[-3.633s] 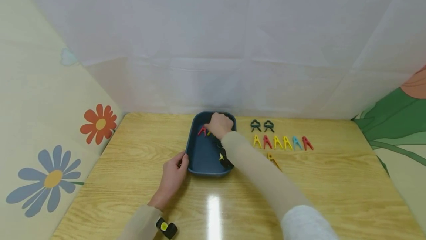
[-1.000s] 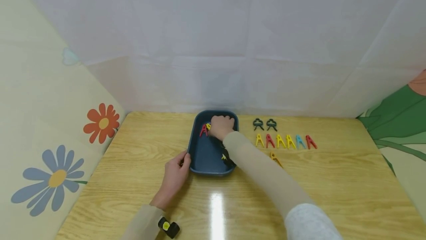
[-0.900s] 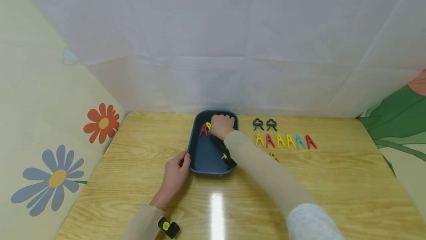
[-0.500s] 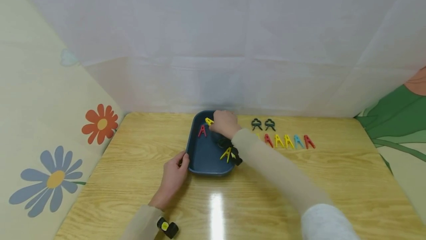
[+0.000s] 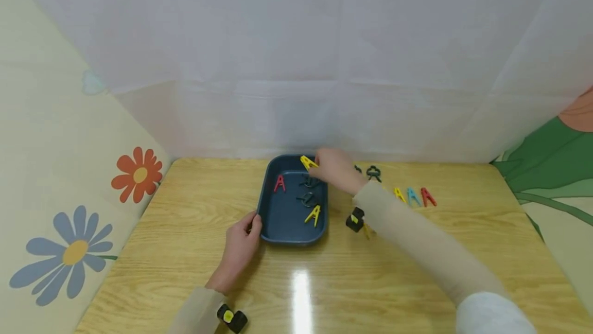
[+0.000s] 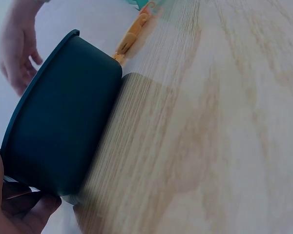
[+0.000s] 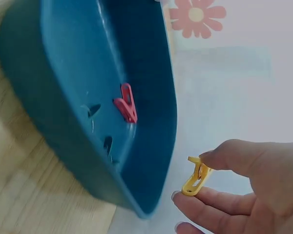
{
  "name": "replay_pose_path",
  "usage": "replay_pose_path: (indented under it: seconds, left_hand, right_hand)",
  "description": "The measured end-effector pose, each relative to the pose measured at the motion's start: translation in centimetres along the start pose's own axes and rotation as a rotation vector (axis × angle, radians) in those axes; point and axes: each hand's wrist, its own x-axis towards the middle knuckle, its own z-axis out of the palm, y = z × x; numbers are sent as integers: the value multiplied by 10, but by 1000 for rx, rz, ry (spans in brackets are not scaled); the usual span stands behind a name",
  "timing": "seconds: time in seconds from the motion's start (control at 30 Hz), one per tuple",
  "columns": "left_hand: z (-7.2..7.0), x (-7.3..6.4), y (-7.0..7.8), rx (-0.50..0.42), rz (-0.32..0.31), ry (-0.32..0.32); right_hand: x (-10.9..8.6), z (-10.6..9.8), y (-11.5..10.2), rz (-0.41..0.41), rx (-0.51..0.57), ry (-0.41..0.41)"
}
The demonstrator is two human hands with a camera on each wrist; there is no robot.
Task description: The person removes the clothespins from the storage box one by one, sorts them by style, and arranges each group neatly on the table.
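My right hand [image 5: 337,169] is over the far right rim of the dark blue tray [image 5: 286,223], pinching a yellow clothespin [image 5: 308,162]. In the right wrist view the thumb and fingers hold that clothespin [image 7: 195,180] beside the tray wall. My left hand [image 5: 242,239] grips the tray's left side, thumb on the rim; the left wrist view shows its fingers [image 6: 39,212] under the tray's edge. Inside the tray lie a red clothespin [image 5: 279,183], another yellow clothespin [image 5: 313,215] and dark clips [image 5: 307,199] along the right side.
Right of the tray, a yellow clothespin [image 5: 399,195], a blue clothespin [image 5: 414,196] and a red clothespin [image 5: 428,196] stand in a row. A black clip [image 5: 373,173] lies behind them. My right forearm hides others. An orange clip [image 6: 129,39] lies beyond the tray.
My right hand has risen from inside the tray and shifted right, bringing the yellow clothespin with it. Its forearm now covers part of the row. My left hand stays on the tray.
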Motion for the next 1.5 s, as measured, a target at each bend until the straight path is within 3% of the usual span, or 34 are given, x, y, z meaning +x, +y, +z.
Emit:
replay_pose_path:
  seconds: [0.23, 0.47, 0.83, 1.2, 1.5]
  left_hand:
    - [0, -1, 1, 6, -5, -5]
    - [1, -1, 1, 15, -9, -1]
    - [1, -1, 3, -1, -31, -8]
    - [1, -1, 2, -7, -19, -9]
    - [0, -1, 3, -10, -22, -21]
  right_hand:
    - [-20, -12, 26, 18, 57, 24]
    - [-42, -18, 59, 64, 31, 70]
    - [-81, -30, 114, 211, 90, 70]
    - [-121, -46, 166, 274, 113, 75]
    - [-145, -42, 210, 340, 86, 116]
